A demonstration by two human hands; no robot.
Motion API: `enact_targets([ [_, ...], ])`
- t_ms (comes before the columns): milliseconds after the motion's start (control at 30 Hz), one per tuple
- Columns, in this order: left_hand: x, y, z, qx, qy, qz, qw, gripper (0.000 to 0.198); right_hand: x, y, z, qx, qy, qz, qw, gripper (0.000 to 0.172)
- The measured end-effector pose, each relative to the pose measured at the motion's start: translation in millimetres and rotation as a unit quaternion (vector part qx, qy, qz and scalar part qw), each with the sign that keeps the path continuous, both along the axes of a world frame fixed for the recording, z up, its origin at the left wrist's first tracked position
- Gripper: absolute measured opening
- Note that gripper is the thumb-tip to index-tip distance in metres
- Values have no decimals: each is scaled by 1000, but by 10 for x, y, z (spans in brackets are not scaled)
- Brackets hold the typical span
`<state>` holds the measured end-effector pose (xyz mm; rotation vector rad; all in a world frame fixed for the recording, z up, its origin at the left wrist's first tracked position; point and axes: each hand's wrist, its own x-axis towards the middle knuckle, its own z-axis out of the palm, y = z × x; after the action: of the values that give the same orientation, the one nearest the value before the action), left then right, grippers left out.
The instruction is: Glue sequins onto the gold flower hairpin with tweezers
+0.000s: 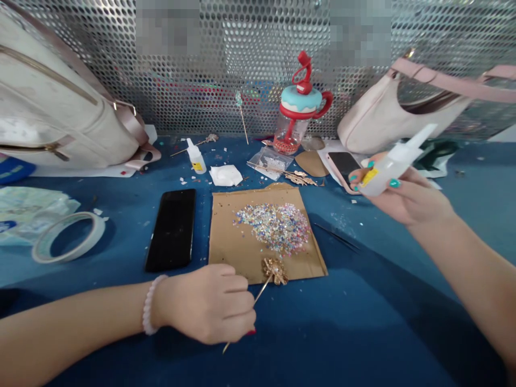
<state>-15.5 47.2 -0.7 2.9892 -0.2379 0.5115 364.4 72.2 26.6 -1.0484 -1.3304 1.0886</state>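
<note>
My left hand [213, 303] is closed around the thin stem of a gold flower-headed hairpin [275, 271]. Its ornate head lies over the front edge of a cardboard sheet [229, 236], and the stem's tip sticks out below my fist. On the cardboard is a spread of small multicoloured rhinestones [278, 226]. Raised at the right, my right hand [415, 196] grips a small white glue bottle [389, 169] with a yellow label, its nozzle pointing up and to the right. A pair of dark tweezers [336, 236] rests just right of the cardboard.
A black phone [171, 230] and a tape roll [68, 236] lie left. Behind the cardboard are a second glue bottle [196, 157], a white pad [226, 176], a plastic bag [269, 162] and a red-lidded cup [300, 102]. Bags [60, 91] stand against the perforated metal panel [258, 32].
</note>
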Motion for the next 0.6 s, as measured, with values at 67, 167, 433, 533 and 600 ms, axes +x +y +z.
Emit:
enact_targets([
  [67, -7, -91, 12, 0, 14, 71, 997, 32, 71, 1, 15, 6, -36, 2, 999, 40],
  [167, -11, -242, 13, 7, 68, 192, 979, 34, 209, 30, -2, 13, -90, -7, 996, 45],
  [433, -37, -451, -3, 3, 156, 280, 947, 19, 377, 183, -147, -33, -279, 19, 960, 41],
  [533, -50, -464, -24, 15, 166, 262, 950, 18, 353, 218, -205, -41, -333, 37, 941, 39],
  [600, -47, -464, -19, 37, 176, 254, 950, 18, 347, 231, -236, -46, -357, 44, 932, 41],
])
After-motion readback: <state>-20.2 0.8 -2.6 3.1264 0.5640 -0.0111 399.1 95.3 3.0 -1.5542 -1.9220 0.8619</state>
